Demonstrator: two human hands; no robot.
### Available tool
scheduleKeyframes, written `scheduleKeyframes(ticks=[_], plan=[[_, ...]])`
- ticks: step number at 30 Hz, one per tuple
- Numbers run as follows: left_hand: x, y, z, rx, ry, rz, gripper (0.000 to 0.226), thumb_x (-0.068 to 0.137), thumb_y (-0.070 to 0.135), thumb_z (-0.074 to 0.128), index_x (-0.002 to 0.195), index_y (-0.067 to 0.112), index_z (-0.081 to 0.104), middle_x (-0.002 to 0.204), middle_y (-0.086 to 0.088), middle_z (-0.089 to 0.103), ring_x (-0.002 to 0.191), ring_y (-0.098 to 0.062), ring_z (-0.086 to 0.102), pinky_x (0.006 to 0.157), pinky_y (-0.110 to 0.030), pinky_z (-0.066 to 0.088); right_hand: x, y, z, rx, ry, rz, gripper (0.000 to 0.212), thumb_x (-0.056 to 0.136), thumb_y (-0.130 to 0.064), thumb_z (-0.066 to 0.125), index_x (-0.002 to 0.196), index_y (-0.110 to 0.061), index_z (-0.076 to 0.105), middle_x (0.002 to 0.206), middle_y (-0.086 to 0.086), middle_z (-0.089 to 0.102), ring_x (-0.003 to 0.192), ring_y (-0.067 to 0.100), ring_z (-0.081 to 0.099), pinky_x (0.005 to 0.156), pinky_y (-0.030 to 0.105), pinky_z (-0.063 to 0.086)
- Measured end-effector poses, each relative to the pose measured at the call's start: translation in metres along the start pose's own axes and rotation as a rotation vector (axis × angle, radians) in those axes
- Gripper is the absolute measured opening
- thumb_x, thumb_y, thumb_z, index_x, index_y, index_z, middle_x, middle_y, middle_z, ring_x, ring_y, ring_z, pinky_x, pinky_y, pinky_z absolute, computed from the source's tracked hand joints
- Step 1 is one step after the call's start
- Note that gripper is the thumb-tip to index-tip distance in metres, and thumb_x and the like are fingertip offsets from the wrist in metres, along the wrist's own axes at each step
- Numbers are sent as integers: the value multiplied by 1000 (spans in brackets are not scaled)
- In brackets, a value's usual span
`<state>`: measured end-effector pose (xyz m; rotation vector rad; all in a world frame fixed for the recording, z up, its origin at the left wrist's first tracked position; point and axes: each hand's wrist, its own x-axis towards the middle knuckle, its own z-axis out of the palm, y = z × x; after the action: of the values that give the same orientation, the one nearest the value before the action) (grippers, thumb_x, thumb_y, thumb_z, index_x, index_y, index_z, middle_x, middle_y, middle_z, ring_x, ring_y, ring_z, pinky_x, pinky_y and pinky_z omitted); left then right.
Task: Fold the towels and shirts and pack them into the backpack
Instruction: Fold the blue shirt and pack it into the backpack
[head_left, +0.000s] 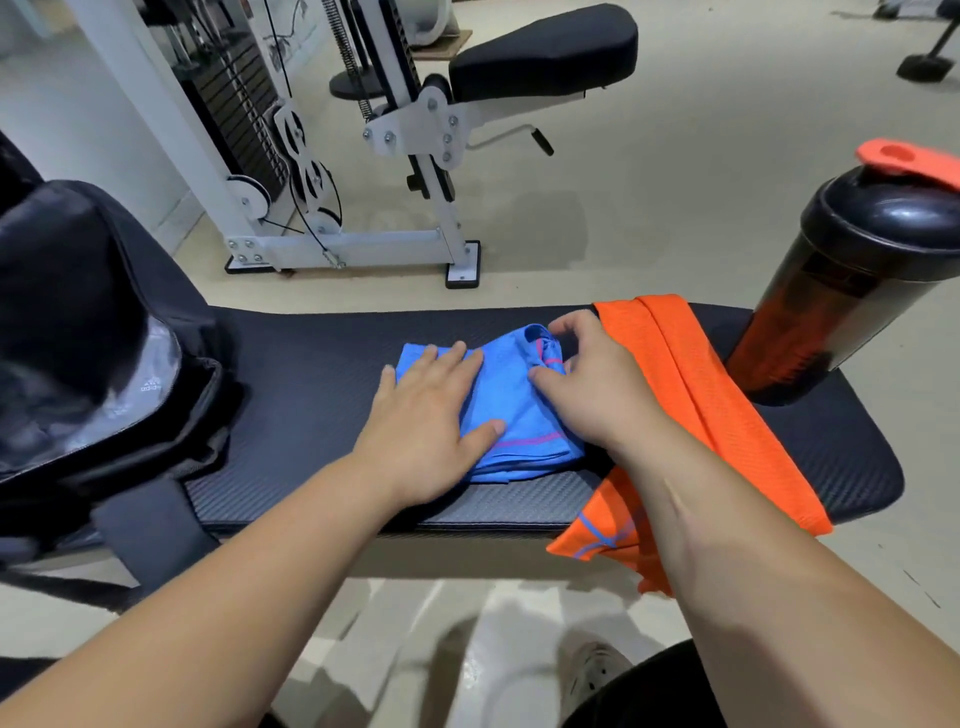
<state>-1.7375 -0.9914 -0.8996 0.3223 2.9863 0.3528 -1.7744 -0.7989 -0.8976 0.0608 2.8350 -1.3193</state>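
Left hand: your left hand (431, 421) is lying flat with the fingers spread wide, palm down on the left half of the blue towel (511, 405), pressing it against the desk (311, 374). It is gripping nothing.

Right hand: your right hand (597, 384) is curling over the towel's right edge, thumb and fingertips pinching a raised fold of blue cloth at about 1 o'clock of the towel. Your wrist is lying across the orange cloth.

Blue towel: it is sitting near the middle of the desk, partly folded into a rough square, with pink stitched lines showing along the near edge and at the bunched far-right corner.

Orange shirt (685, 395): it is lying at 3 o'clock of the towel, just beside it, running from the far edge of the desk to the near edge and hanging over toward you. A second orange piece with blue stripes is peeking out beneath it at 5 o'clock; you cannot tell whether it is a separate item.

Backpack (98, 332): it is sitting at 9 o'clock on the left end of the desk, black with a grey lining showing, well apart from the towel.

Bottle (852, 280): a dark shaker with an orange flip cap is standing upright at 2 o'clock, on the desk's right end, just beside the shirt.

Gym machine (363, 156): it is standing on the floor at 12 o'clock, beyond the desk.
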Motion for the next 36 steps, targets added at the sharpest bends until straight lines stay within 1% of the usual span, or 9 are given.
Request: scheduleKeyframes(ticks=[7,10,14,18,20,25,29,32,36], plan=[[-2,-1,18,97,-111,-42,102,81,87,18,160,27,-8,166,7,-20,154,-18,-17,122,-59,-6,-12,-15,-7,-256,195,-327,51,89,-35,60,138,-22,52,127,6,60,119,31,55,99,43,46],[-1,-3,20,73,-99,-30,102,79,86,16,161,28,-6,167,7,-18,154,-18,-16,122,-59,-5,-21,-24,9,-392,-117,-459,58,96,-50,44,151,-33,41,158,-1,37,149,27,26,120,51,23],[-2,-9,20,0,-58,-9,95,82,82,23,160,33,0,167,10,-12,154,-14,-12,124,-55,-3,-13,-6,16,-611,-433,-210,64,100,-64,27,157,-47,3,167,-16,-11,152,25,-23,120,58,-12],[9,-39,7,216,39,107,88,82,83,10,159,39,10,169,1,-1,156,-23,0,122,-57,4,-10,-3,10,-597,-434,-196,68,97,-67,32,157,-48,5,168,-11,-2,154,28,-14,123,54,-6],[19,-60,-10,353,97,79,88,82,81,12,159,38,16,168,-4,12,153,-29,13,120,-59,11,-15,-10,5,-630,-405,-206,70,93,-69,41,156,-49,16,164,-3,19,152,30,10,122,49,12],[26,-85,-37,109,110,-133,95,78,85,31,152,27,35,149,-7,49,135,-32,45,109,-50,40,-31,-33,-9,-558,-450,-229,47,87,-69,54,120,-40,69,119,-9,69,115,19,58,98,36,47],[9,-70,-32,42,-171,2,108,64,96,40,156,41,23,163,4,27,148,-25,28,118,-48,31,-24,-31,-10,-486,-437,-263,45,86,-67,58,77,-25,72,70,-4,65,70,13,58,67,34,47],[-3,-62,-28,151,-184,12,101,64,92,44,152,45,28,160,4,28,146,-25,27,117,-49,29,-7,-22,-6,-419,-120,-280,34,82,-61,68,92,-28,72,87,-6,58,87,20,57,75,32,44],[3,-58,-41,47,2,65,74,58,91,43,104,39,69,141,4,44,134,-23,37,109,-45,35,9,-11,5,-488,-159,-182,92,65,-79,64,141,-28,52,135,2,54,128,27,48,107,44,41]])
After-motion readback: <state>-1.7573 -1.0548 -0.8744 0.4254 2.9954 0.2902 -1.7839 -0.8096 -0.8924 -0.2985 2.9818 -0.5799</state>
